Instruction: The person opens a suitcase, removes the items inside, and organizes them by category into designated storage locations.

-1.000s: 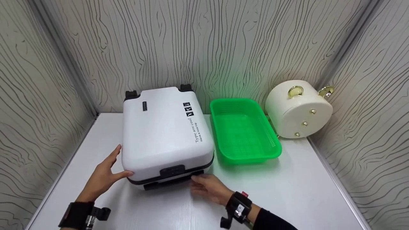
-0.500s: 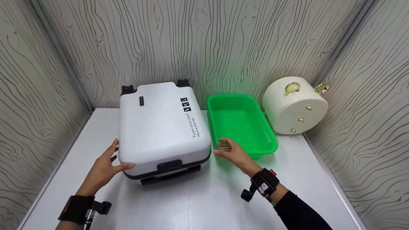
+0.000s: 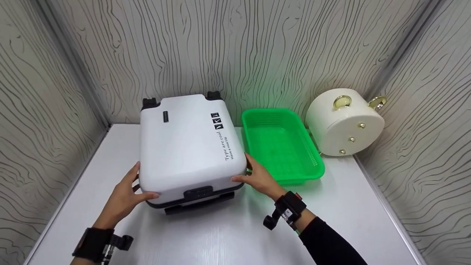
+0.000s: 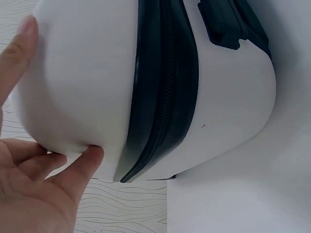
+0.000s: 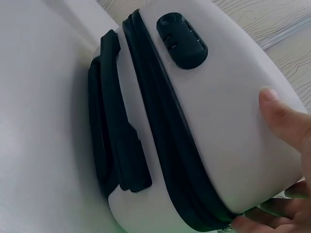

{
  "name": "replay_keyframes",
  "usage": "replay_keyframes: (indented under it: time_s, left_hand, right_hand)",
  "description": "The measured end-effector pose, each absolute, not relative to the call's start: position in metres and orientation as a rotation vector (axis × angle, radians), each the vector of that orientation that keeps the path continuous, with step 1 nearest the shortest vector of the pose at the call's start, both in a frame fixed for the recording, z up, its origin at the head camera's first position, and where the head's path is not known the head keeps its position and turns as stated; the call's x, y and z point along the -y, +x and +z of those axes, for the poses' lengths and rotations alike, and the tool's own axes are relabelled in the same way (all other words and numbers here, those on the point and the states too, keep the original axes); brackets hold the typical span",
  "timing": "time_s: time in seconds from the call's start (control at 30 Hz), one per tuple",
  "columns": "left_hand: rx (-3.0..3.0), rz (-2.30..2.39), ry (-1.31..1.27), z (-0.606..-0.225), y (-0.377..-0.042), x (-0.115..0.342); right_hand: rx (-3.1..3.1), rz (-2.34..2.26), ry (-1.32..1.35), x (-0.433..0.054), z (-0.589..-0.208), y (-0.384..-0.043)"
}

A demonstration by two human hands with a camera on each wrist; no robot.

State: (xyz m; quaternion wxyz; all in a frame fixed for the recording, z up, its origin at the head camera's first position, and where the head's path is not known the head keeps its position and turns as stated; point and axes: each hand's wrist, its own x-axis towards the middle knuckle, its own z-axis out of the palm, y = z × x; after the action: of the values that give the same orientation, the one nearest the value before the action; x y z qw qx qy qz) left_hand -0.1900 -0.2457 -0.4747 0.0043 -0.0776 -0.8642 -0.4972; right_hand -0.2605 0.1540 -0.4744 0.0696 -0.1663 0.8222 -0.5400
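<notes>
A white hard-shell suitcase point(image 3: 187, 143) lies flat, its wheels toward the back wall and its black handle point(image 3: 200, 203) toward me. My left hand point(image 3: 123, 195) holds its near left corner, thumb on the front face and fingers on the side. At the near right corner my right hand point(image 3: 259, 178) grips the shell the same way, its fingertips partly hidden in the head view. In the right wrist view, a dark lock point(image 5: 182, 41) sits above the black zipper band point(image 5: 163, 111). The left wrist view shows the zipper point(image 4: 165, 82) running round the corner.
A green plastic basket point(image 3: 320, 173) stands right of the suitcase, close to my right hand. Behind it at the right is a cream round case point(image 3: 342, 123) with gold rings and studs. Wood-patterned walls enclose the white table point(image 3: 220, 239) at the back and sides.
My right hand has left the handle side, swung right past the basket's near edge, and taken hold of the suitcase's near right corner. My left hand has stayed at the left corner.
</notes>
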Motion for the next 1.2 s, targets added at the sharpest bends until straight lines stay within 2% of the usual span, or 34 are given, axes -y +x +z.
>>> replay_keyframes:
  time_s: [0.4, 0.8, 1.03, 1.2]
  left_hand:
    - [2.778, -1.604, -0.200, -0.467, -0.197, 0.262]
    - [2.790, -1.671, -0.338, -0.475, -0.234, 0.265]
    - [2.804, -1.678, -0.406, -0.471, -0.249, 0.263]
    - [2.886, -1.458, -0.386, -0.456, -0.250, 0.256]
  right_hand:
    - [-2.537, -1.627, -0.403, -0.142, -0.475, -0.236]
    - [-2.735, -1.549, -0.281, -0.140, -0.479, -0.218]
    - [-2.748, -1.551, -0.243, -0.141, -0.480, -0.225]
    - [-2.604, -1.618, -0.283, -0.155, -0.479, -0.234]
